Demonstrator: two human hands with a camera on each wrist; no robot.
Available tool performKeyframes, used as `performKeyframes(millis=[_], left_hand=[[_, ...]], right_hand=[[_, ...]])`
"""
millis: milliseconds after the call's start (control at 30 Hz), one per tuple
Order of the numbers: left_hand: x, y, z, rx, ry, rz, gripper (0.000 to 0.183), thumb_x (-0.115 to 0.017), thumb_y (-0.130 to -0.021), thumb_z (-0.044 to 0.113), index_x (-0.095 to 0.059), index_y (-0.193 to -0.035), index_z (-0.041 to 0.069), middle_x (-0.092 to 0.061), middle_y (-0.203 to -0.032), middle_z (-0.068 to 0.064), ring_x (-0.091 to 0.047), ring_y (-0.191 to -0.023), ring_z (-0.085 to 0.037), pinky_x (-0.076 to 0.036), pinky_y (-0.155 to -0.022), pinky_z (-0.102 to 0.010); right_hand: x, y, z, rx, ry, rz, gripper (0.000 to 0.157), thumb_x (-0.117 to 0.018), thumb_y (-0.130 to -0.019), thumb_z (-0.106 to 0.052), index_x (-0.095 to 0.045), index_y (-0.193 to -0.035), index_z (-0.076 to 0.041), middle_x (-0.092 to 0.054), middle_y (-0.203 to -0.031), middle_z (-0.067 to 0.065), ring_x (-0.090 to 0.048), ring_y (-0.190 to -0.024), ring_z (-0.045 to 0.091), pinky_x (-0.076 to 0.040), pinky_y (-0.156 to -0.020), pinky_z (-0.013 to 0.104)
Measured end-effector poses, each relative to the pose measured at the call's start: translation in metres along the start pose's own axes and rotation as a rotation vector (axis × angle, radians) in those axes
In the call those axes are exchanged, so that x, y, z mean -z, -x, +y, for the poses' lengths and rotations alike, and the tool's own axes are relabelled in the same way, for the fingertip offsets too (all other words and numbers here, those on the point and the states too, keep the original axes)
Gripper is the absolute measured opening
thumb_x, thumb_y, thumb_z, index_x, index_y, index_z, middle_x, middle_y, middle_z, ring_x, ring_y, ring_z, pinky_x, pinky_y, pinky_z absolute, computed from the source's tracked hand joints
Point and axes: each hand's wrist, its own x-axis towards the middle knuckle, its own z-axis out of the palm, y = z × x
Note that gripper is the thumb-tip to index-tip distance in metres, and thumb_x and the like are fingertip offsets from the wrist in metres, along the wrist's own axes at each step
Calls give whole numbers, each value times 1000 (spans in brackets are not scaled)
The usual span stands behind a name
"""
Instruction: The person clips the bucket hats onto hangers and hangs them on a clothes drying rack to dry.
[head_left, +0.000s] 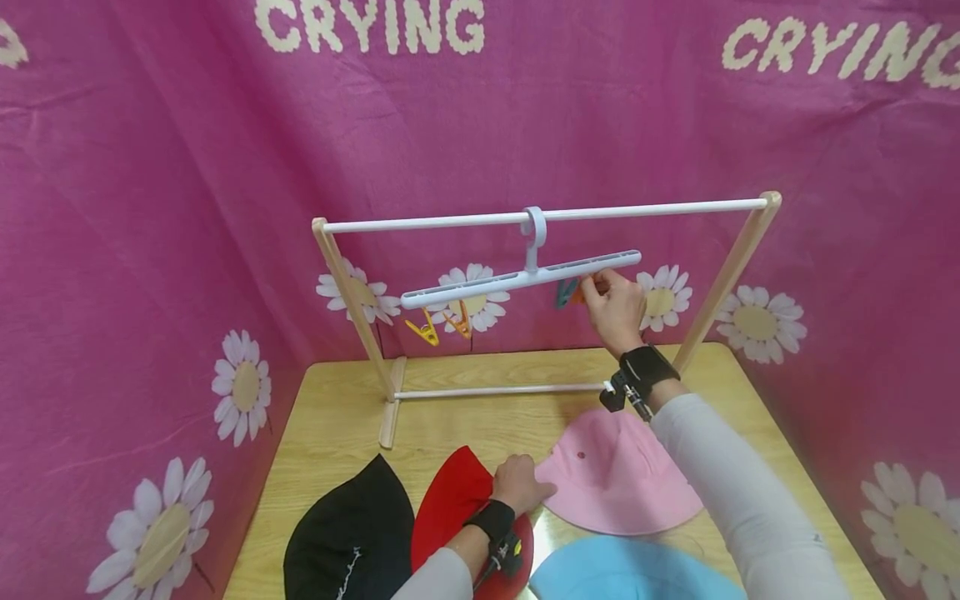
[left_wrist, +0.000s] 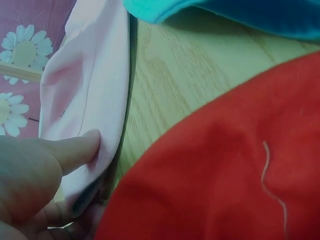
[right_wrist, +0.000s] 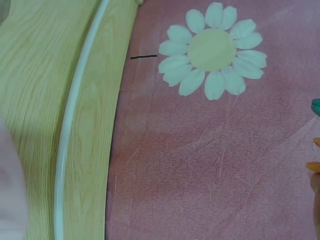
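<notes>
My left hand [head_left: 517, 485] pinches the brim of a pink bucket hat [head_left: 618, 475] lying on the table; in the left wrist view the thumb [left_wrist: 82, 147] lies on the brim with fingers beneath. Higher up, my right hand [head_left: 617, 310] pinches an orange clothespin [head_left: 577, 296] below the right half of a pale hanger [head_left: 457, 291]. Beside it hangs a teal clothespin [head_left: 565, 293]. Only the edge of the orange clothespin [right_wrist: 313, 166] shows in the right wrist view. On the hanger's left half hang a yellow clothespin [head_left: 423, 329] and another orange clothespin [head_left: 459, 320].
The hanger hooks over the white top bar [head_left: 637, 212] of a wooden-legged rack standing on the table [head_left: 337, 408]. A black hat [head_left: 352, 533], a red hat [head_left: 450, 492] and a blue hat [head_left: 630, 571] lie near the front. Pink cloth [head_left: 187, 208] surrounds the table.
</notes>
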Motion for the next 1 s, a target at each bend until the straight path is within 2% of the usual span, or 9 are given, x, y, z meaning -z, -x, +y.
performKeyframes(millis=[167, 333, 533, 633, 700, 767, 900, 1000], left_hand=[[1, -2, 0, -11, 23, -23, 40, -87, -81, 37, -60, -74, 8, -55, -66, -3, -53, -61, -20, -44, -54, -34], [5, 0, 1, -39, 76, -33, 34, -85, -83, 31, -61, -78, 8, -59, -70, -5, -55, -63, -24, -43, -56, -35], [12, 4, 9, -95, 185, -38, 19, -75, -88, 16, -63, -95, 3, -65, -78, -11, -59, -67, -27, -45, -60, -35], [16, 5, 13, -116, 241, -28, 18, -69, -91, 10, -61, -105, 1, -65, -81, -14, -61, -70, -27, -46, -61, -35], [17, 7, 15, -127, 280, -21, 17, -66, -93, 7, -58, -107, 1, -63, -77, -13, -59, -68, -24, -45, -59, -34], [18, 8, 15, -129, 308, -15, 14, -65, -94, 5, -54, -101, 4, -56, -70, -10, -54, -63, -22, -42, -56, -33], [17, 9, 15, -122, 358, -16, 20, -65, -95, 6, -45, -94, 9, -42, -63, -2, -44, -58, -17, -35, -52, -29], [16, 10, 14, -106, 405, -15, 20, -65, -95, 6, -45, -97, 9, -43, -64, 0, -45, -60, -16, -36, -53, -28]], right_hand=[[2, 0, 0, -13, 3, 12, 23, -71, -96, -21, -76, -81, -4, -77, -78, 14, -69, -66, 33, -41, -60, 39], [3, 0, 1, -26, -13, 12, 23, -71, -96, -21, -76, -81, -4, -78, -79, 14, -71, -69, 34, -40, -61, 38], [3, 2, 4, -26, -28, 14, 24, -71, -96, -22, -76, -82, -3, -78, -80, 14, -72, -70, 34, -40, -62, 39], [3, 2, 5, -21, -36, 14, 23, -70, -96, -20, -77, -82, -3, -78, -80, 15, -72, -70, 34, -42, -62, 40], [4, 3, 5, -20, -37, 19, 22, -70, -95, -20, -77, -82, -3, -78, -79, 15, -72, -70, 34, -43, -63, 40], [4, 3, 6, -23, -41, 15, 22, -71, -96, -20, -77, -83, -4, -78, -79, 14, -72, -70, 34, -43, -64, 41], [5, 4, 7, -34, -49, 5, 23, -71, -96, -22, -77, -82, -5, -78, -79, 14, -71, -70, 34, -41, -63, 40], [5, 5, 8, -40, -49, 2, 24, -72, -97, -22, -77, -82, -5, -78, -79, 14, -71, -70, 34, -39, -63, 38]])
